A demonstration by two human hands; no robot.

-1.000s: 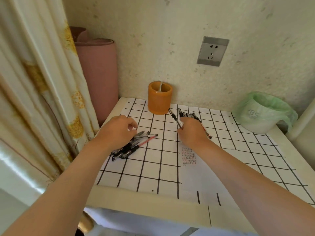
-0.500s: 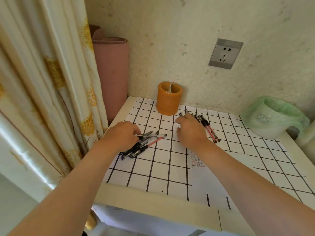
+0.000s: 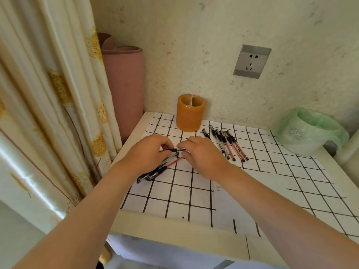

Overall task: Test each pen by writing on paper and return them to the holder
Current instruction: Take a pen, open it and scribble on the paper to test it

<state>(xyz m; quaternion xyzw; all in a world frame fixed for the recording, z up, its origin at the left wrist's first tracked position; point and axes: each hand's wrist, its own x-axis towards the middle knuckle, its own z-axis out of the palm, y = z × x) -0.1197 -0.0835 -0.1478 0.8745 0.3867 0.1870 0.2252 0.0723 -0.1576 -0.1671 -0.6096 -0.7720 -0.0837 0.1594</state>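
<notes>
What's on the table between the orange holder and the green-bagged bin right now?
In the head view, a row of pens lies on the grid paper between the orange holder and the bin, close to the holder. The stretch nearer the bin is bare paper.

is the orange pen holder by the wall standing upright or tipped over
Upright. The orange cylindrical pen holder stands on its base, open top and inner divider facing up.

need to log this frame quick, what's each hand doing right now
Left hand: closed on one end of a pen, over the pen pile.
Right hand: fingers pinched on the other end of that pen.
</notes>
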